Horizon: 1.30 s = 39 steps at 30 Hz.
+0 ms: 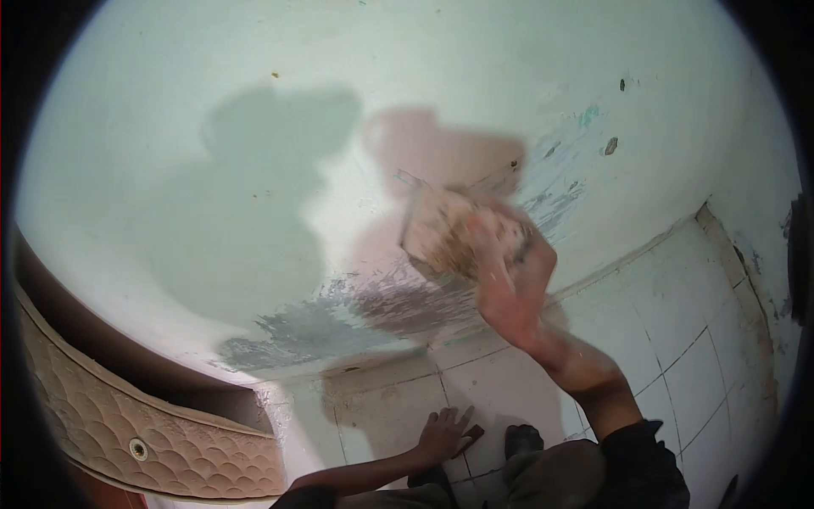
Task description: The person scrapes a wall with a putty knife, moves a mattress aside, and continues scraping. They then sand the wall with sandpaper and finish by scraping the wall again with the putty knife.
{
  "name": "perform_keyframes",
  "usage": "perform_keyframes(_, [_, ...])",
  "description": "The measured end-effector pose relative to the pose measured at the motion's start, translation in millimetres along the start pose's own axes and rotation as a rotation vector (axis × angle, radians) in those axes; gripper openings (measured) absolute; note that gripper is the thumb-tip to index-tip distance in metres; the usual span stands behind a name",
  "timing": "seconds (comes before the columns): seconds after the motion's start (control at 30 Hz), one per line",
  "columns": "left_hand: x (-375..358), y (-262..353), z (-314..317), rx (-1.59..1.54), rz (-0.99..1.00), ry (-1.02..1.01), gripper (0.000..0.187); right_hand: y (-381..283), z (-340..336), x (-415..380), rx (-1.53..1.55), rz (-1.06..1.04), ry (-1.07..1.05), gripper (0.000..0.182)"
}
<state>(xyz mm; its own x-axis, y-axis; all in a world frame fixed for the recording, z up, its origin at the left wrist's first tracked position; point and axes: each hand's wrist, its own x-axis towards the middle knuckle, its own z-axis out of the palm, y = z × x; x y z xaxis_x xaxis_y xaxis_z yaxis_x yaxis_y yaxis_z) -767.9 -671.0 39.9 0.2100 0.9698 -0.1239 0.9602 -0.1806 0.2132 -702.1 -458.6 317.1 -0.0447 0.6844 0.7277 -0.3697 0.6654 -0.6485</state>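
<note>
My right hand [513, 284] is closed around a tan, roughly square pad [441, 233] that is blurred by motion. The pad overlaps the pale green wall [254, 51] beside a worn patch, and its exact kind is smeared out. Grey scraped marks [314, 331] spread below and left of the pad, with more scuffing up to the right. Low in the view, my left hand [443, 434] hangs over the tiled floor near my knees, its fingers spread apart.
A brown quilted mattress [170, 445] stands at the lower left, close to the wall. White floor tiles [678, 382] run along the wall's foot. My shoe [523, 439] is on the floor, and a second wall [772, 170] meets the first at the right.
</note>
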Motion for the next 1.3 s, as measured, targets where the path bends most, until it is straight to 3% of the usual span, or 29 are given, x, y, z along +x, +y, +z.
perform_keyframes(0.07, [4, 5, 5, -0.006, 0.042, -0.037, 0.073, -14, 16, 17, 0.029, 0.058, -0.051, 0.021])
perform_keyframes(0.1, [8, 6, 4, -0.005, 0.086, -0.061, 0.075, -11, 19, 15, 0.037, -0.043, -0.031, 0.021])
perform_keyframes(0.23, [18, 15, -8, -0.021, 0.104, -0.16, 0.074, 10, 3, -4, 0.064, -0.038, 0.003, 0.021])
perform_keyframes(0.33, [9, 11, 19, 0.005, 0.124, -0.165, 0.071, -3, 6, 6, 0.013, -0.011, 0.005, 0.02])
perform_keyframes(0.4, [5, -7, 47, 0.12, 0.243, -0.19, 0.068, -26, 29, 29, -0.096, 0.039, 0.005, 0.022])
perform_keyframes(0.43, [1, -11, 48, 0.104, 0.238, -0.139, 0.056, -29, 36, 36, 0.086, -0.027, -0.013, 0.023])
perform_keyframes(0.57, [-7, -16, 63, 0.191, 0.176, 0.062, 0.043, -14, 11, 5, -0.082, -0.053, -0.023, 0.023])
perform_keyframes(0.63, [-6, -8, 39, -0.018, -0.044, -0.117, 0.033, 0, -5, -18, -0.078, 0.066, -0.003, 0.023])
perform_keyframes(0.77, [-13, -26, 18, -0.021, 0.002, -0.091, 0.033, -6, -6, -18, -0.113, 0.139, -0.006, 0.023])
perform_keyframes(0.87, [8, -32, -9, -0.109, -0.033, -0.255, 0.039, -2, -21, -15, -0.127, 0.176, -0.024, 0.024])
perform_keyframes(0.93, [14, -36, -24, -0.34, -0.097, -0.171, 0.046, 9, -33, -18, -0.123, 0.135, -0.075, 0.023])
perform_keyframes(1.07, [27, -35, -50, -0.375, -0.06, -0.043, 0.046, 16, -25, -8, -0.07, 0.079, 0.0, 0.024])
perform_keyframes(1.13, [29, -32, -66, -0.394, -0.104, 0.156, 0.04, 13, -20, -7, -0.046, 0.128, 0.057, 0.02])
perform_keyframes(1.17, [30, -33, -74, -0.39, -0.112, 0.15, 0.04, 15, -23, -9, -0.039, 0.135, 0.06, 0.02])
perform_keyframes(1.23, [33, -43, -95, -0.56, -0.125, 0.371, 0.034, 17, -28, -13, 0.066, 0.184, 0.011, 0.025])
perform_keyframes(1.3, [38, -51, -126, -0.474, -0.185, 0.429, 0.031, 8, -16, 6, -0.004, 0.103, -0.011, 0.024])
